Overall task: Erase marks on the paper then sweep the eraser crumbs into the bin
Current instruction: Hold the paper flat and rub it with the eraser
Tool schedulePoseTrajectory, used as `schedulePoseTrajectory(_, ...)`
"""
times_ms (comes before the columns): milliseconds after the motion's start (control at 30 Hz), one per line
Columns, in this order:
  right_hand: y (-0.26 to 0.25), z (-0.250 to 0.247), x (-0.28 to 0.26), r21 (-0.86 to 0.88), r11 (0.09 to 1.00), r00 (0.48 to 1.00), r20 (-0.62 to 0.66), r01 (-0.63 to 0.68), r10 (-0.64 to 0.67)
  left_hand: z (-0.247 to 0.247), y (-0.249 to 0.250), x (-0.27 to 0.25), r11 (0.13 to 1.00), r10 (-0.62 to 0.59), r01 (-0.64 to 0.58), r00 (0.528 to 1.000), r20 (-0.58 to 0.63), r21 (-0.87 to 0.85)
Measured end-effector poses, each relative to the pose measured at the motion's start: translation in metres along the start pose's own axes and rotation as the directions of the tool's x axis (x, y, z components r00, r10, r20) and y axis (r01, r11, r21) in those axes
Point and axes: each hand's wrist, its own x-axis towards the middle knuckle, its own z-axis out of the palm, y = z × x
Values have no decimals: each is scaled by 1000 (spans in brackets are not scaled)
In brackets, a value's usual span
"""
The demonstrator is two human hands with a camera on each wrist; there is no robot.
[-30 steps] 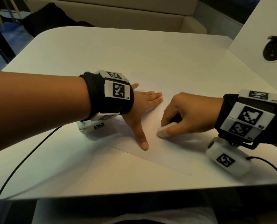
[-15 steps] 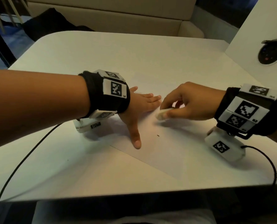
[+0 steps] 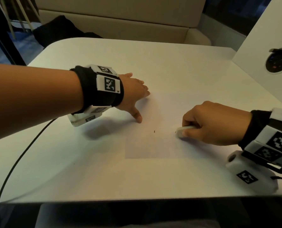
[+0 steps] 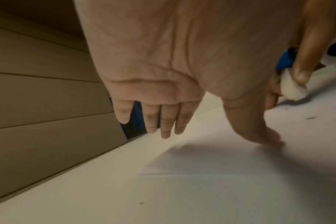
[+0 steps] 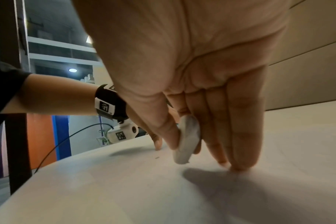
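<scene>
A white sheet of paper [image 3: 153, 145] lies flat on the white table [image 3: 104, 55]. My left hand [image 3: 135, 94] rests on the paper's far left part with fingers straight and thumb spread toward me, palm down [image 4: 163, 106]. My right hand [image 3: 207, 125] pinches a white eraser [image 3: 183, 131] between thumb and fingers and holds its end on the paper; the eraser [image 5: 188, 141] looks worn and rounded. Two dark crumbs [image 3: 154, 131] lie on the paper between the hands. No bin is in view.
A white panel with a round dark socket [image 3: 278, 62] stands at the table's right edge. A beige sofa [image 3: 120, 18] is behind the table. A black cable [image 3: 22, 155] trails off the left front edge. Another crumb [image 3: 74, 163] lies on the table.
My right hand has drawn the eraser back toward me and to the right, leaving crumbs on the paper. My left hand stays flat on the sheet. The head view shifted.
</scene>
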Motion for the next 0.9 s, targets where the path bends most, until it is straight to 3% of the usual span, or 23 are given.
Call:
schedulePoseTrajectory(167, -10, -17, 14, 115, 992, 993, -113, 49, -36, 8, -4, -14, 971, 35, -27, 999, 29, -237)
schedulePoseTrajectory(367, -31, -23, 55, 140, 975, 972, -184, 171, -144, 22, 2, -14, 948, 69, -43, 995, 72, -316)
schedulePoseTrajectory(533, -34, -9, 73, -3, 977, 958, -193, 214, -211, 30, 9, -11, 961, 90, -58, 990, 109, -269)
schedulePoseTrajectory(633, -43, -2, 61, 61, 942, 943, -83, 329, -324, 30, 8, -11, 968, 83, -48, 988, 133, -248)
schedulePoseTrajectory(700, -46, -3, 57, 124, 933, 941, -22, 339, -339, 30, 9, -11, 969, 83, -46, 986, 146, -242)
schedulePoseTrajectory(900, -37, -9, 75, 57, 965, 957, -156, 257, -246, 31, 10, -12, 969, 95, -64, 988, 122, -238)
